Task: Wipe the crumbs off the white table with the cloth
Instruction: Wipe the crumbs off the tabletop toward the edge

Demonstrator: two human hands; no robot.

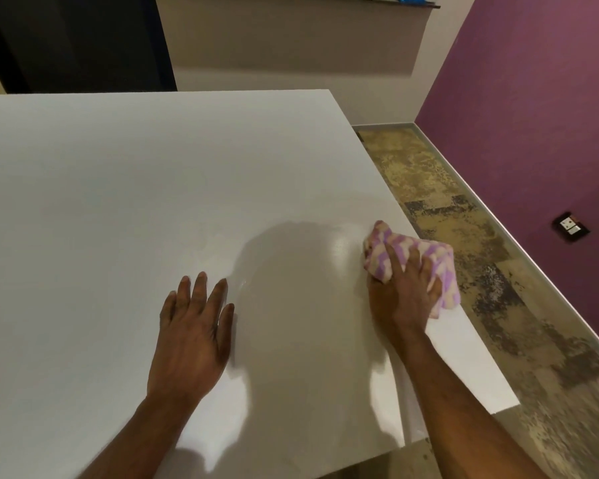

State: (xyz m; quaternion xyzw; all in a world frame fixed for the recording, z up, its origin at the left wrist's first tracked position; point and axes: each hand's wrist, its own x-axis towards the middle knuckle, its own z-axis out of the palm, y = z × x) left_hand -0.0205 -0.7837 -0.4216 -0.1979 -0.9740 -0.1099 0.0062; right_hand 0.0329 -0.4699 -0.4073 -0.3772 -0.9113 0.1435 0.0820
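The white table (135,188) fills most of the view. My right hand (403,293) presses a bunched purple and cream checked cloth (436,257) onto the table at its right edge; part of the cloth hangs past the edge. My left hand (194,326) lies flat on the table, palm down, fingers spread, holding nothing. I cannot make out any crumbs on the surface.
To the right of the table runs a mottled brown and beige floor (498,288), bounded by a purple wall (533,115) with a socket (570,227). Behind the table are a beige wall and a dark opening (83,43).
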